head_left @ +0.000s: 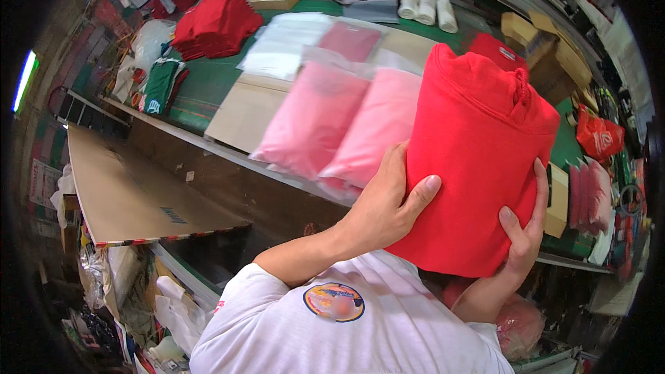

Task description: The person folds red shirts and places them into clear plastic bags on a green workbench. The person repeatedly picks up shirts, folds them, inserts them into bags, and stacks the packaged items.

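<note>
A folded red hoodie is held up in front of my chest, its hood and drawstring at the far end. My left hand grips its left edge, thumb on the front and fingers going behind. On the opposite edge, my right hand holds it the same way, the thumb on top. Just beyond my left hand, clear bags with folded garments, a left one and a right one, lie side by side on the green table.
A stack of red garments stands at the far left, near a green garment. White rolls and cardboard boxes sit along the back. A red plastic bag lies at the right. A large cardboard sheet juts out at my left.
</note>
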A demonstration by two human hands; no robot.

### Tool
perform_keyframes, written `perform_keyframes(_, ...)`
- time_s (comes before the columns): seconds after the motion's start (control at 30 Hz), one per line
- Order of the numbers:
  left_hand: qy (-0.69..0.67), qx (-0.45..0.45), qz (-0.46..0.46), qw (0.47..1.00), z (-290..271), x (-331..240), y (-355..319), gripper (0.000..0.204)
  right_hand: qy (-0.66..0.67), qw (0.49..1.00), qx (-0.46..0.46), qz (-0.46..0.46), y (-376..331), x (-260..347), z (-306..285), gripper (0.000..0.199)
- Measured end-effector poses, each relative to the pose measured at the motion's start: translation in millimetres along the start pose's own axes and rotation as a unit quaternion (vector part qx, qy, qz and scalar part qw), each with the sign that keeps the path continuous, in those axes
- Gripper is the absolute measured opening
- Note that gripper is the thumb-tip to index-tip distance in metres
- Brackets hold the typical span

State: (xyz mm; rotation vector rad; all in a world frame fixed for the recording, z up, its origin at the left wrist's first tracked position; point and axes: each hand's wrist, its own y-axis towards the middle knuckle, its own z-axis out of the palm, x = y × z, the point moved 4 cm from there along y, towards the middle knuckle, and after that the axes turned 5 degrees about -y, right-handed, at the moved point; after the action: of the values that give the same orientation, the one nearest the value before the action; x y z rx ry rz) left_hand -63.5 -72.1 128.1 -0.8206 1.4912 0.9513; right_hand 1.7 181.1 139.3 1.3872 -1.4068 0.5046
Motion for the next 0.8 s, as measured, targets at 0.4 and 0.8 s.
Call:
perform_keyframes(0.4, 0.018, -0.136, -0.056, 0.989, -312.2, 17.4, -85.8, 0.052, 0.093, 0.989, 0.105, 0.056, 8.4, 122.6, 316.7, 0.082)
perform_keyframes(0.8, 0.057, -0.217, -0.116, 0.968, -483.7, 74.2, -93.3, 0.051, 0.056, 0.978, 0.197, 0.045, 32.5, 116.1, 509.3, 0.084)
